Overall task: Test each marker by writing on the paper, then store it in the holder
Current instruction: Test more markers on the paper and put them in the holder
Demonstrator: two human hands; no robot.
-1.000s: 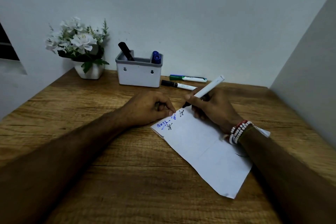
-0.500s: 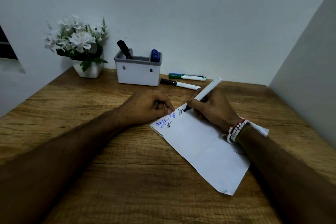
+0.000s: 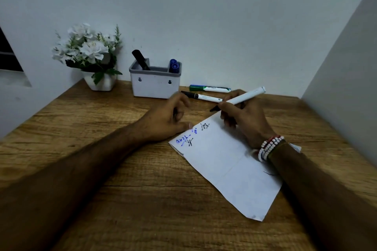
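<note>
My right hand [image 3: 244,122] grips a white marker [image 3: 245,95] with its black tip bare, lifted just past the far corner of the white paper [image 3: 224,161]. Blue and black scribbles mark that end of the sheet. My left hand [image 3: 165,122] rests at the paper's left corner, fingers loosely curled and blurred; a dark shape shows between them, too unclear to name. The white holder [image 3: 155,85] stands at the back with a black marker [image 3: 140,60] and blue markers [image 3: 174,65] in it. A green-capped marker [image 3: 210,88] and a black-capped marker [image 3: 202,96] lie to its right.
A white pot of white flowers [image 3: 100,82] stands at the back left of the wooden table [image 3: 102,128]. Walls close in the back and the right side. A beaded bracelet [image 3: 269,146] circles my right wrist.
The right hand has lifted the marker's tip off the paper and moved it up and away. The left hand's fingers have loosened from a fist and risen a little.
</note>
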